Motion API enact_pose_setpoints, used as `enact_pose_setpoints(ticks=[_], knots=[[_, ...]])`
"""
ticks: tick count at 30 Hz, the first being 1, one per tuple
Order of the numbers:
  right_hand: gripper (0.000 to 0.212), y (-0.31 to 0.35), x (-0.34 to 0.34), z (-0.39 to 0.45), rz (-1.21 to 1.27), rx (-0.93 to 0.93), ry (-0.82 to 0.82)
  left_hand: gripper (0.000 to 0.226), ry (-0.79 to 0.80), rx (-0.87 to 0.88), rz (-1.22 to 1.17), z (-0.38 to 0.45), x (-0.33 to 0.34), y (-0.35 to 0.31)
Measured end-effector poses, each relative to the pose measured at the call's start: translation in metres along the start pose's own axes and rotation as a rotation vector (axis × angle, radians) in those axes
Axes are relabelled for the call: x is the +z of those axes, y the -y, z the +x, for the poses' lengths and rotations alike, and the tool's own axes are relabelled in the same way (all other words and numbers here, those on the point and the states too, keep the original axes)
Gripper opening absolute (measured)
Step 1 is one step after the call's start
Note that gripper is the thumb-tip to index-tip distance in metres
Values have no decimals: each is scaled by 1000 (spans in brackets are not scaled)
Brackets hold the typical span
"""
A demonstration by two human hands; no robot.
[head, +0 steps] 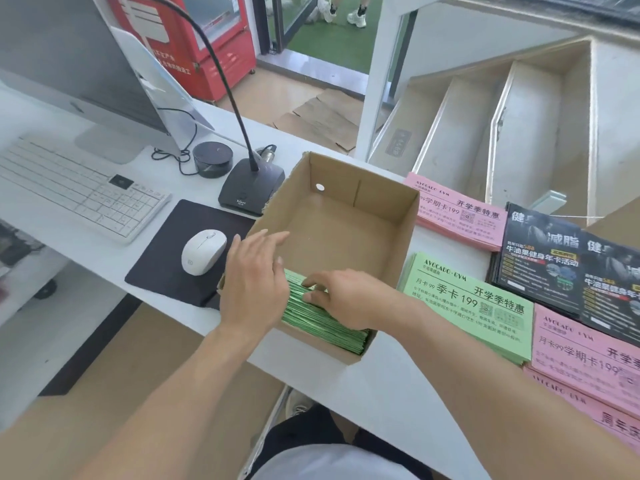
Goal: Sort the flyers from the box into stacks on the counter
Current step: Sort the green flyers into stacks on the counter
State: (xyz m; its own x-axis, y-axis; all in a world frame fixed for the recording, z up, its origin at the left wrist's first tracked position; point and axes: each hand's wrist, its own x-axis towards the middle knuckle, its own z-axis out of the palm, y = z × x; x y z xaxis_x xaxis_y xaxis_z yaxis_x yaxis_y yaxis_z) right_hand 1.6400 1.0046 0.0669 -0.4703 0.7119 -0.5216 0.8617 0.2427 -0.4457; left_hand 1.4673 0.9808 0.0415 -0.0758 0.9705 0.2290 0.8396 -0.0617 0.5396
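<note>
Two bare hands inside open brown cardboard box (pixel 349 202) on white counter (pixel 388 393). Left hand (pixel 254 282) at box's near-left wall, fingers spread and loose, palm against the end of the green flyer bundle (pixel 325 320); not gripping anything. Right hand (pixel 341 296) on top of same bundle, fingertips (pixel 308 299) curled down into the flyer edges, pinching or separating a few; full grasp can't be confirmed. Bundle stands on edge along box's near wall; rest of box floor bare cardboard.

Already on counter, right of box:
- green flyer stack (pixel 474 303), flat, just beside box, partly under right forearm
- far pink flyer stack (pixel 460 213), touching box's far-right corner area
- black glossy flyer stack (pixel 561 268), fanned a little, between far pink stack and near ones
- near pink flyer stack (pixel 588 355), overlapping edge of green stack and black stack
- another pink stack (pixel 588 410) below it, at frame edge, partly cut off

Left of box: black gooseneck desk microphone (pixel 249 185), base touching box's left wall; white wireless mouse (pixel 203 251) on black mouse pad (pixel 173 258); white keyboard (pixel 76 188); small round black puck device (pixel 212 159); silver monitor (pixel 69 57) at rear.

Beyond counter: white staircase (pixel 502 126), red vending cabinet (pixel 194 43), flattened cardboard (pixel 322 119) on floor.
</note>
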Motion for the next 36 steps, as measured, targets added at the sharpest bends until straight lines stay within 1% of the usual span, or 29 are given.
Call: enact_pose_setpoints(ticks=[3, 5, 8, 11, 13, 15, 16, 18, 19, 20, 21, 22, 23, 26, 27, 29, 30, 31, 32, 33, 34, 36], knots=[[32, 4, 2, 3, -189, -3, -81, 45, -64, -56, -52, 2, 2, -7], [27, 5, 3, 5, -269, 22, -135, 44, -94, -48, -67, 0, 1, -8], [15, 3, 1, 7, -226, 100, -214, 47, -103, -15, -97, -2, -1, -5], [13, 5, -8, -3, -135, 139, -391, 58, -108, 70, -117, -7, -3, -8], [23, 6, -19, -15, 16, 199, -487, 69, -93, 138, -145, -13, -7, -21], [33, 3, -32, -32, 242, 258, -521, 83, -58, 205, -182, -16, -11, -40], [33, 1, -38, -41, 380, 278, -535, 89, -21, 242, -228, -17, -12, -49], [28, -6, -46, -58, 723, 302, -583, 94, 115, 330, -340, -17, -8, -66], [25, -11, -48, -66, 921, 303, -606, 93, 187, 403, -316, -18, -4, -74], [24, -14, -50, -74, 1100, 300, -624, 95, 238, 486, -231, -18, 1, -81], [25, -19, -50, -81, 1219, 298, -641, 96, 267, 557, -134, -19, 6, -89], [27, -23, -50, -89, 1285, 299, -658, 94, 272, 596, -70, -20, 10, -97], [27, -28, -48, -96, 1325, 309, -679, 89, 266, 605, -56, -18, 13, -107], [24, -42, -45, -122, 1441, 327, -763, 79, 214, 619, -160, -11, 16, -132], [28, -51, -44, -131, 1419, 333, -803, 76, 202, 633, -224, -9, 16, -139], [48, -69, -41, -152, 1297, 362, -887, 59, 223, 581, -433, -8, 12, -148], [51, -77, -40, -165, 1238, 382, -935, 45, 257, 511, -553, -9, 8, -153], [49, -88, -35, -176, 1168, 415, -973, 33, 310, 428, -668, -11, 4, -158], [48, -98, -28, -188, 1103, 446, -966, 26, 379, 338, -775, -14, 0, -163], [47, -106, -18, -199, 1061, 474, -908, 24, 468, 237, -865, -17, -1, -166], [45, -112, -8, -207, 1078, 486, -840, 22, 569, 146, -923, -19, 0, -167], [48, -122, 14, -215, 1233, 456, -765, 21, 769, 9, -937, -25, 10, -163]])
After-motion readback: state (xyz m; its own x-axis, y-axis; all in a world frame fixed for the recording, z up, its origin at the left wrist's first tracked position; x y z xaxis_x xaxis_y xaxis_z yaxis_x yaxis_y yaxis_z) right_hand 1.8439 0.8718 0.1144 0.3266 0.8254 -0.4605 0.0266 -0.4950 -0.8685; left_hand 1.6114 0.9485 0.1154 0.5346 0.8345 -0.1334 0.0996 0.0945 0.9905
